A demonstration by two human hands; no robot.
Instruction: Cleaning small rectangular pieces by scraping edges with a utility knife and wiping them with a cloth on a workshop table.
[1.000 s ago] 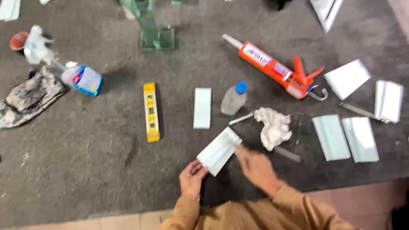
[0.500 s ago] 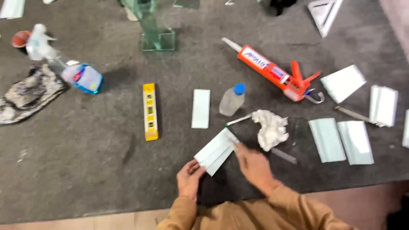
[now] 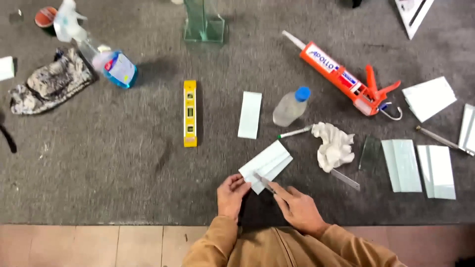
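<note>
The left hand (image 3: 231, 195) pinches the near corner of a small stack of glass strips (image 3: 267, 165), fingers curled on its edge. The right hand (image 3: 299, 207) is closed around a thin tool (image 3: 265, 183), and the tip of that tool rests on the glass just beside the left fingers. The glass lies flat on the grey mat (image 3: 123, 173), right in front of the person. Its long side runs from the hands up and away to the right. It looks pale, a little green and see-through, with straight edges, like two or three strips lying on top of each other. Just to the right of the hands is a small metal ruler (image 3: 345, 179), and past it a crumpled white cloth (image 3: 335, 146). A marker (image 3: 294, 132) lies a bit beyond the glass. Beyond that is one more glass strip (image 3: 250, 114), pointing straight away, with a small clear bottle (image 3: 291, 107) with a blue cap next to it. To the left of that strip is a yellow level (image 3: 190, 113). Well off to the right lie more glass pieces (image 3: 418, 165). Far away on the right is an orange glue gun (image 3: 346, 79). Far away on the left are a spray bottle (image 3: 106, 59) and a rag (image 3: 52, 84).
</note>
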